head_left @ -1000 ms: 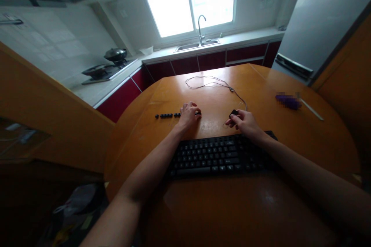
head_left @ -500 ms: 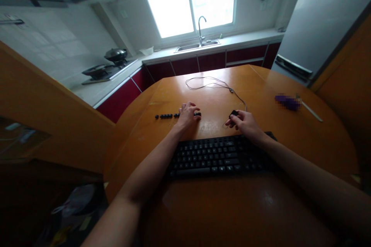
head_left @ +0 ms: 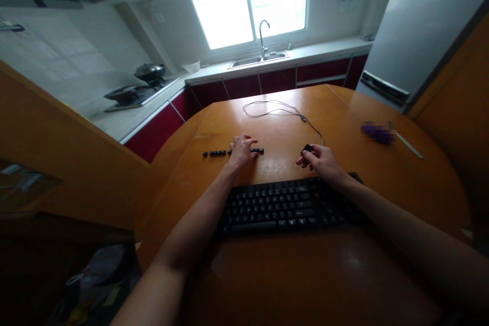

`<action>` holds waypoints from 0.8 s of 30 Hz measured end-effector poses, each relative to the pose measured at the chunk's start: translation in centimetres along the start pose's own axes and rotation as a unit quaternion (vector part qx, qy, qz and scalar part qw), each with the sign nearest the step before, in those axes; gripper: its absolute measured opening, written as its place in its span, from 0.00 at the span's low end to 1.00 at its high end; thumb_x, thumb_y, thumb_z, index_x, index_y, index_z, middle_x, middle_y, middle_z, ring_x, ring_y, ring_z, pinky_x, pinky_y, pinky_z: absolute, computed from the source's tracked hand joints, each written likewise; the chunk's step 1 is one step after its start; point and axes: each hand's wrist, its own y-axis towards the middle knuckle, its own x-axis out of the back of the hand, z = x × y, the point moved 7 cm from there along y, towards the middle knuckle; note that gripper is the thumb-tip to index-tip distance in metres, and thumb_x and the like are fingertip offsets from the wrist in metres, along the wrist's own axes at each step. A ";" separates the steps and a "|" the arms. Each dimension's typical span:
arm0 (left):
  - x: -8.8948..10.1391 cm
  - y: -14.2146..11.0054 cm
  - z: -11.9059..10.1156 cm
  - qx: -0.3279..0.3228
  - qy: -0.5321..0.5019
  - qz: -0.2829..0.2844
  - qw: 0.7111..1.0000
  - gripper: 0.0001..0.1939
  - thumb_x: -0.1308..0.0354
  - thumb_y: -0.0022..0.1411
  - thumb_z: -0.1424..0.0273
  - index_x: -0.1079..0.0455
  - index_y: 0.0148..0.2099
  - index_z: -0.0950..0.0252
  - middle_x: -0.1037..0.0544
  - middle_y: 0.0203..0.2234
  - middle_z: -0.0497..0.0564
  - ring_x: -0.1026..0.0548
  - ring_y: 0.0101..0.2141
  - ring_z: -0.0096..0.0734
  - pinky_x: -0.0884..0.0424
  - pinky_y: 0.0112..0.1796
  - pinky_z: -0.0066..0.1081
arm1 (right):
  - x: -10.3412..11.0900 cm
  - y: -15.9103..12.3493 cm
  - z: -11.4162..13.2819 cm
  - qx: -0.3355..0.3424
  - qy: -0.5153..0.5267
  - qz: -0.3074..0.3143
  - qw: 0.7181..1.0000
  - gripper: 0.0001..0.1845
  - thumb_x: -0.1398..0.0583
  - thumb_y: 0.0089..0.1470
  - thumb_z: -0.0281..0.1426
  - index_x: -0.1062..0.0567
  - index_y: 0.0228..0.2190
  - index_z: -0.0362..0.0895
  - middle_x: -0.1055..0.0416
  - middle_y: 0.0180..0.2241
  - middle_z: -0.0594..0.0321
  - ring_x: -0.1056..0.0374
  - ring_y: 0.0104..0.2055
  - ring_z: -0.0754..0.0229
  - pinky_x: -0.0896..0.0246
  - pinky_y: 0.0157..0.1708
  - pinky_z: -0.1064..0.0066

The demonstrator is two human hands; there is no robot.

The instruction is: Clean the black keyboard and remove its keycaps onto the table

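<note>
A black keyboard (head_left: 267,207) lies on the table in front of me, its top row bare of keycaps in places. Beyond it stretches a row of loose black keycaps (head_left: 217,153) with small gaps. My left hand (head_left: 242,152) is over this row, fingers spread and bent, the tips down at the keycaps; it covers the row's middle. Above the keyboard's right part, my right hand (head_left: 318,160) pinches a small black keycap puller (head_left: 306,148), whose thin wires stick out by the fingers. My right forearm hides part of the keyboard's right end.
The keyboard's cable (head_left: 273,111) loops over the far part of the wooden table (head_left: 183,183). A blurred purple object (head_left: 376,132) and a thin pale strip (head_left: 409,144) lie at the right. Counter, sink (head_left: 246,62) and stove (head_left: 141,97) stand behind.
My left hand has shifted slightly left along the keycap row, showing more keycaps at its right end. The right hand keeps its grip and place. The view has moved a little.
</note>
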 end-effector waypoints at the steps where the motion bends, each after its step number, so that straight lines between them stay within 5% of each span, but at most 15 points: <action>1: 0.0 0.0 0.0 0.001 0.000 0.001 1.000 0.20 0.32 0.60 0.68 0.24 0.55 0.56 0.29 0.56 0.55 0.36 0.56 0.50 0.36 0.52 0.45 | 0.0 0.0 0.0 -0.002 -0.001 0.001 1.000 0.12 0.39 0.55 0.40 0.29 0.29 0.44 0.20 0.31 0.49 0.28 0.27 0.58 0.39 0.26 0.68; 24: -0.5 -0.2 -1.5 -0.031 -0.032 -0.017 0.999 0.24 0.31 0.59 0.66 0.26 0.57 0.58 0.30 0.55 0.57 0.36 0.56 0.49 0.38 0.53 0.44 | -0.1 -0.2 0.2 -0.002 0.002 0.008 1.000 0.11 0.39 0.55 0.39 0.29 0.29 0.44 0.20 0.30 0.50 0.28 0.27 0.58 0.39 0.25 0.68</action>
